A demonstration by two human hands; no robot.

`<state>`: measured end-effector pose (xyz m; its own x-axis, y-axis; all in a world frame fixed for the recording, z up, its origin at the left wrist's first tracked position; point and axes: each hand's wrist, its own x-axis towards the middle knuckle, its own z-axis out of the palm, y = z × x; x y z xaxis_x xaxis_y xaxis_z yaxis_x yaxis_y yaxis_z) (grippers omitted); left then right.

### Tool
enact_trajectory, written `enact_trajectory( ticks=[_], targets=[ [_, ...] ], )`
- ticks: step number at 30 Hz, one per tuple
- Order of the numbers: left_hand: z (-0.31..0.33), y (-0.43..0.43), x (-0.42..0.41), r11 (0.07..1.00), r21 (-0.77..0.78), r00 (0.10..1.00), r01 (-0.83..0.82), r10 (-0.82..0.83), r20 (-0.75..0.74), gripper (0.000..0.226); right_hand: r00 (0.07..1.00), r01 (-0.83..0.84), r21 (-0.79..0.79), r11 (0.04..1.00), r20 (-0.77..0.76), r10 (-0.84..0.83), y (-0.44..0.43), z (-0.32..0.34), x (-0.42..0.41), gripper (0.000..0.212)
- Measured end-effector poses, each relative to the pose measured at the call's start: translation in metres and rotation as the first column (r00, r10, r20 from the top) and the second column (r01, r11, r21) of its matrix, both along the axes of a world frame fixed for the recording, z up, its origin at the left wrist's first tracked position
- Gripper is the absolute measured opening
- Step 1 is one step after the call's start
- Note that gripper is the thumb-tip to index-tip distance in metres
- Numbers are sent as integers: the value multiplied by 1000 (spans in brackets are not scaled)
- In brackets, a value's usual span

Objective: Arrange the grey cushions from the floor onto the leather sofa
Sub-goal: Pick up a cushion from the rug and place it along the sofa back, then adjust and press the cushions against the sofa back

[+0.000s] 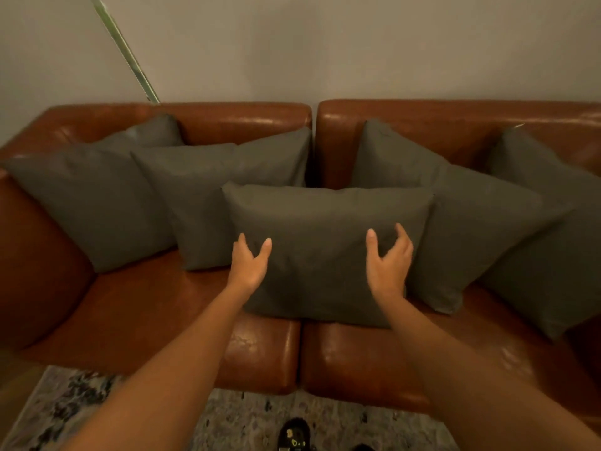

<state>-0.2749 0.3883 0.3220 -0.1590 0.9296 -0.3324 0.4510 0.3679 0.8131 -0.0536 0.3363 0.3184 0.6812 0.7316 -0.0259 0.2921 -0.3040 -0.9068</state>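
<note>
- We find nothing we can read. The only markings are pale yellow-green patches on one dark shoe [294, 434] at 6 o'clock, and they are too blurred to make out.
- We count seven grey cushions, all on the leather sofa [130, 314]. Where they overlap, their edges are hard to separate.
- Four sit on the 9 o'clock half:
  - the left cushion [91, 203] leans in the armrest corner;
  - the back-left cushion [143, 131] shows behind it;
  - the mid-left cushion [195, 206] overlaps the left one;
  - the back-middle cushion [279, 157] stands against the backrest, just beside the sofa's middle seam.
- Two sit on the 3 o'clock half: the right cushion [461, 222] and, past it, the far-right cushion [553, 229].
- The centre cushion [325, 203] stands upright at the middle of our view. It straddles the seam between the two seat sections and overlaps the mid-left and right cushions.
- The sofa is brown and glossy, in two sections side by side.
- Two bare hands reach in from 6 o'clock.
  - The left hand [250, 265] is at the lower left of the centre cushion's face, with fingers and thumb spread and loosely curved, clasping nothing.
  - The right hand [388, 262] mirrors it at the lower right, equally spread.
  - We cannot tell whether the fingertips press the fabric.
- One patterned rug [65, 411] lies under the sofa's front edge at 7 o'clock.
- One pale slanted strip [126, 53] crosses the wall [357, 43] at 11 o'clock.
</note>
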Motion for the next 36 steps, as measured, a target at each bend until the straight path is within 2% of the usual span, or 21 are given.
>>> enact_trajectory(
  ticks=[4, 7, 13, 19, 22, 27, 31, 36],
  targets=[
    [46, -26, -7, 995, -5, 976, 104, -103, -192, 74, 979, -205, -18, 979, -11, 205, -2, 44, -18, 60],
    [85, -44, -23, 994, -3, 953, 114, -110, -282, 72, 935, -354, -43, 934, -48, 352, 0, 76, -34, 57],
    [154, -82, -69, 995, 93, 952, -27, 54, -300, 68, 795, -605, -33, 795, -82, 601, 1, 133, -87, 62],
    [197, -128, -129, 970, 149, 930, -190, 227, -289, 67, 601, -799, -41, 601, -111, 792, -8, 172, -159, 71],
    [205, -145, -160, 956, 154, 921, -249, 283, -268, 66, 523, -852, -59, 520, -128, 843, -9, 180, -192, 76],
    [215, -163, -213, 935, 158, 915, -317, 346, -208, 62, 451, -892, -102, 440, -133, 883, -8, 187, -253, 77],
    [217, -162, -259, 936, 146, 916, -320, 345, -207, 58, 439, -897, -128, 422, -168, 883, -3, 185, -303, 78],
    [216, -148, -313, 954, 104, 930, -280, 296, -218, 56, 472, -881, -139, 452, -224, 852, 13, 181, -358, 80]
  ],
)
